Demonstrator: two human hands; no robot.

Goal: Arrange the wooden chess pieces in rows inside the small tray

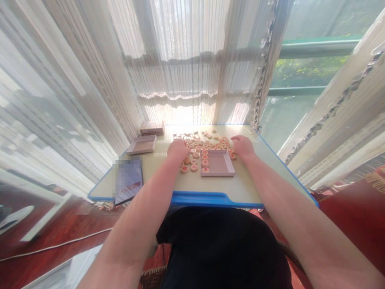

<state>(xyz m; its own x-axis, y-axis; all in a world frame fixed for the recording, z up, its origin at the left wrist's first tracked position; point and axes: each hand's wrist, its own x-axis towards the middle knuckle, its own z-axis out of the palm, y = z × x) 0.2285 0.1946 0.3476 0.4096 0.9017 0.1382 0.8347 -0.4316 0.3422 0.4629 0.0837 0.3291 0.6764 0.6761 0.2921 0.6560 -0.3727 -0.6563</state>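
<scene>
Round wooden Chinese chess pieces (197,142) lie scattered across the table, several with red characters facing up. A shallow open box (218,173) stands between my hands; several pieces (205,163) form a column along its left side. My left hand (178,150) is closed, knuckles up, over pieces left of the box; its fingertips are hidden. Right of the box, my right hand (243,147) has curled fingers, with the index finger bent toward the left. A pair of pieces (232,155) lies right beside its fingers. Whatever either hand may hold is hidden.
A second shallow tray (142,145) and a closed box (152,127) sit at the table's back left. A tablet-like dark device (129,182), partly blurred, lies at the left edge. The pale table (246,188) has a blue rim. Sheer curtains (186,76) hang behind.
</scene>
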